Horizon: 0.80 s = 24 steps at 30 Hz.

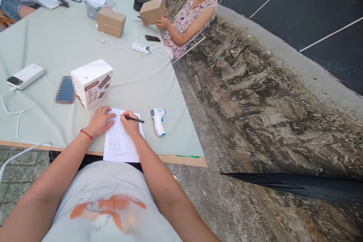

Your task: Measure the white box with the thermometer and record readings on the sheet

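Observation:
A black pen [133, 118] is held in my right hand [129, 123], its tip at the upper part of a sheet of paper [119, 140] covered with rows of small writing. My left hand [99, 122] lies with fingers spread over the sheet's upper left edge; a red string circles that wrist. More white paper shows beneath the sheet. Just right of the paper lies a white and blue infrared thermometer [158, 121]. Beyond my left hand stands a white box [92, 83] with brown print, and a blurred blue item [65, 90] sits against its left side.
A white power bank [26, 76] with a cable is at the left. Farther off are a cardboard box [111, 22], a phone [152, 38], a power strip [141, 48] and a plastic basket [92, 9]. One seated person holds another cardboard box [153, 11]. A stone wall [241, 83] runs along the right.

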### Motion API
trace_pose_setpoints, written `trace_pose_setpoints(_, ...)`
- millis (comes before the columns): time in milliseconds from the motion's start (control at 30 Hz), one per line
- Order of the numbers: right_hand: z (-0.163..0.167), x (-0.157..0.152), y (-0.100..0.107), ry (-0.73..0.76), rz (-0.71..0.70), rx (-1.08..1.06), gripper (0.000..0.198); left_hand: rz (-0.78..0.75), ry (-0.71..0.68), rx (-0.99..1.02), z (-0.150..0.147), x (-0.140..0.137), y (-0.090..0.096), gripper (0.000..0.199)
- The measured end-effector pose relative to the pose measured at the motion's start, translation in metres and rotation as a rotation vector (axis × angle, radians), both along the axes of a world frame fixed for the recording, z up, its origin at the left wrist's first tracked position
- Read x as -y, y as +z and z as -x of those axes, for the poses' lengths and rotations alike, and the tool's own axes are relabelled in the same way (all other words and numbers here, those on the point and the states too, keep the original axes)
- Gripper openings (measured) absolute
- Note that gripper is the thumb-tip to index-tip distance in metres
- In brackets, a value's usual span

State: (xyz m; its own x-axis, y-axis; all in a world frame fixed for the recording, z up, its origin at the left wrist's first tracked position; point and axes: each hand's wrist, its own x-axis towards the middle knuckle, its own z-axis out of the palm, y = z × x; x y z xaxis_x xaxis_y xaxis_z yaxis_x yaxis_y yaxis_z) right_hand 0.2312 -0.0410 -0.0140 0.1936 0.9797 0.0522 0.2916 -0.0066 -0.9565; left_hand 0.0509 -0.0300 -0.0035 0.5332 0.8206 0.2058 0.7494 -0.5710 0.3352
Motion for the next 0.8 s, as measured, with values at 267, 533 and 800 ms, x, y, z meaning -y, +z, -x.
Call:
trace_pose_setpoints(267, -0.005, 0.002, -0.002, -0.065, -0.133, 0.0, 0.026, 0.005, 0.009, -0.003, -0.001, 0.0, 0.0, 0.032)
trace_pose_setpoints(533, -0.022, 0.007, 0.0, 0.0, -0.321, 0.379, 0.027, 0.002, -0.003, 0.044, -0.002, 0.0, 0.002, 0.026)
trace_pose_setpoints(800, -0.037, 0.011, -0.032, -0.065, -0.239, 0.629, 0.042, -0.378, 0.363, 0.278, 0.002, 0.005, 0.013, 0.028)
